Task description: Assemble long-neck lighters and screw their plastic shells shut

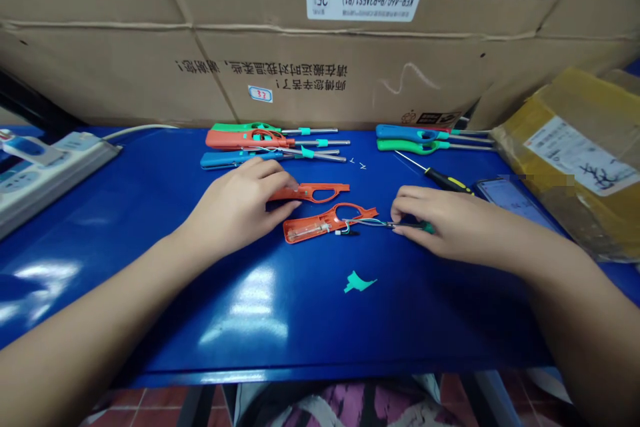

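An opened orange lighter half-shell point(325, 222) with wires and inner parts lies on the blue table point(150, 267). Just behind it lies the other orange shell half point(320, 191). My left hand point(240, 204) rests palm down with curled fingers on the left end of that rear half. My right hand point(450, 220) pinches the thin metal nozzle tube point(405, 225) with a green collar, which joins the wired half by thin wires. A small teal trigger piece point(357, 282) lies loose in front.
Three whole long lighters point(260, 140) lie at the back centre, two more point(425, 138) at the back right. A yellow-handled screwdriver point(440, 178) and a phone point(510, 197) lie right. A power strip point(45, 167) sits left, cardboard boxes point(320, 34) behind, a yellow parcel point(575, 154) right.
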`<state>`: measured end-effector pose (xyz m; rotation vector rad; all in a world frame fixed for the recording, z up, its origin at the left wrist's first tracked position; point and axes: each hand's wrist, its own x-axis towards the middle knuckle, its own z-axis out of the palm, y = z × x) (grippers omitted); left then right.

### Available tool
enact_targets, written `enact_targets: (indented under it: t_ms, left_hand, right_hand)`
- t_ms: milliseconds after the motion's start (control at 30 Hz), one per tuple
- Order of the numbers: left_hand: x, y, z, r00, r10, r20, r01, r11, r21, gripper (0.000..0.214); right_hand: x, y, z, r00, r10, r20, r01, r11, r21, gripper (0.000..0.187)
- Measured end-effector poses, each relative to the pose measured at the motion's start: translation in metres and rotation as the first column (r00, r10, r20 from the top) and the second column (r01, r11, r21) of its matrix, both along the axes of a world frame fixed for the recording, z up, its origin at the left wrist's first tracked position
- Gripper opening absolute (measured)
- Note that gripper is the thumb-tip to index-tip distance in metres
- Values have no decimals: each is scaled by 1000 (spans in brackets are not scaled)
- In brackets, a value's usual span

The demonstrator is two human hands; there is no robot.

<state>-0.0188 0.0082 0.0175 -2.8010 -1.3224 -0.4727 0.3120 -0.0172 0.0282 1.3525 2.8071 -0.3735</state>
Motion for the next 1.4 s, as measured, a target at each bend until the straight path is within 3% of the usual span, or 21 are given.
enact_targets:
  t_ms: [133,300,500,633,767,867,967,1133,1300,1400]
  left_hand:
    - [10,-12,2,991,-133,4,133,987,-91,35]
    - [12,-18,2,970,-242,-28,224,932,-284,23]
    - [17,-25,6,966,-249,66,255,895,-367,28]
    - [19,-27,3,966,-228,126,260,879,-399,16]
    - [23,-29,-2,961,-192,196,263,855,-447,13]
    - [27,-30,-3,936,-177,304,300,854,-425,13]
    - [27,-28,-2,922,-121,367,269,883,-386,17]
    - [19,-17,-5,974,-43,224,105,956,-272,20]
    - [20,-18,-6,978,-142,155,166,974,-152,24]
    - [22,-22,-5,966,-231,116,249,953,-170,25]
  right_hand:
    - [-2,2,0,999,11,-35,-11,1000,-3,11]
    - [-5,4,5,998,26,-51,-24,998,50,16]
    - [0,6,4,1000,-19,-6,20,997,80,10]
    - [6,6,0,998,-57,24,55,996,64,8]
    - [2,4,1,1000,-27,2,26,988,150,9]
    - [-9,-1,8,995,45,-85,-29,983,182,13]
    - [-17,-7,14,978,129,-166,-108,986,129,16]
    - [-29,-19,11,954,204,-220,-228,970,-87,21]
    - [-41,-26,-2,933,321,-164,-342,932,-117,21]
    - [-40,-20,-5,943,218,-252,-237,971,-44,21]
